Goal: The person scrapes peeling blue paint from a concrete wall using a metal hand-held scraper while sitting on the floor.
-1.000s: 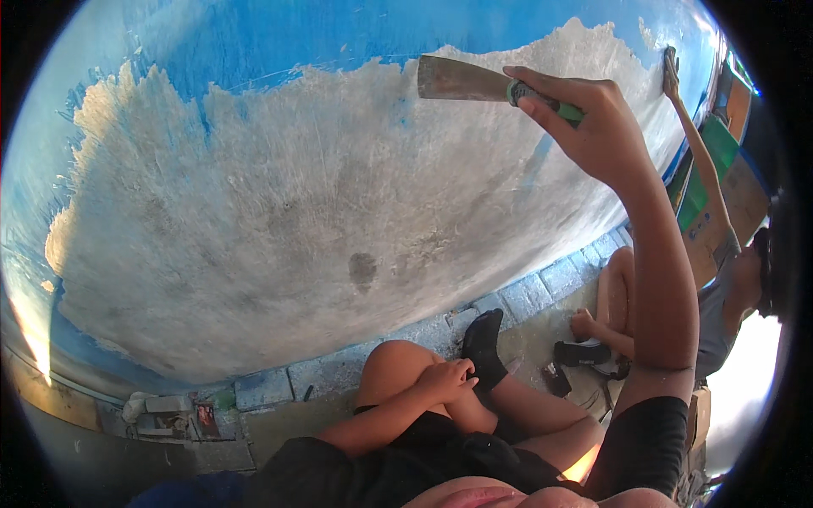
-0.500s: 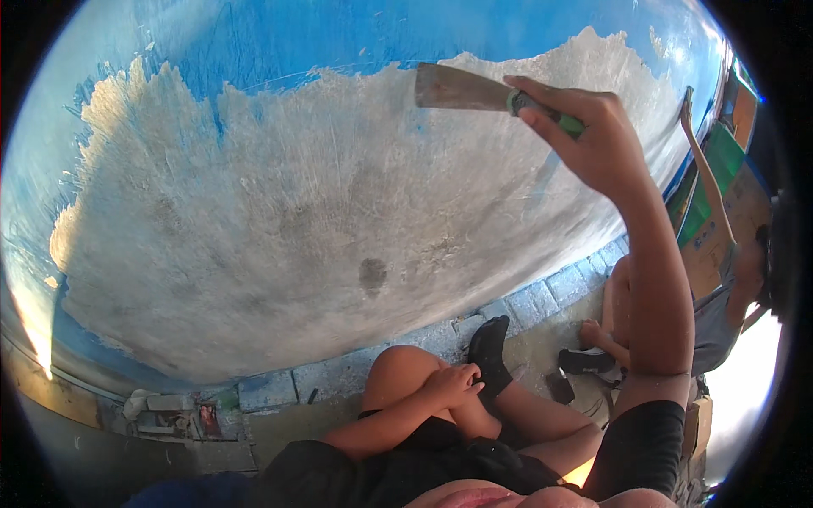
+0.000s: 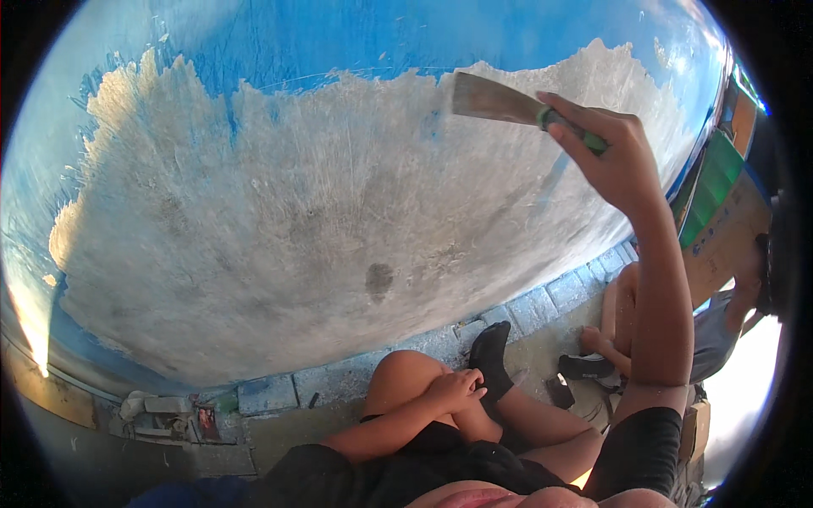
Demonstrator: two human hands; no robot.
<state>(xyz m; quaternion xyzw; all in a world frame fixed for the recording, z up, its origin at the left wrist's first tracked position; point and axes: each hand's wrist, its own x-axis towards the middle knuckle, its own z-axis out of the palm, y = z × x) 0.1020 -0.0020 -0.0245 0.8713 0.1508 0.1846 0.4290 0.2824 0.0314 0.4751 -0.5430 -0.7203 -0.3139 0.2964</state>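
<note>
My right hand (image 3: 616,161) is raised high and grips the green handle of a wide metal scraper (image 3: 495,102), whose blade lies against a blue wall (image 3: 356,42) at the upper edge of a large bare grey patch (image 3: 339,237) where paint is gone. My left hand (image 3: 453,391) rests in a loose fist on my bent left knee, with nothing in it. I sit low on the ground, and one foot in a black shoe (image 3: 491,356) points toward the wall's base.
Pale blue blocks (image 3: 356,381) line the foot of the wall. Small debris and a can (image 3: 182,416) lie at the lower left. At the right squats another person (image 3: 677,330) beside a brown and green cardboard box (image 3: 720,212).
My right hand has carried the scraper a little to the right along the top edge of the scraped patch. The left hand stays on the knee.
</note>
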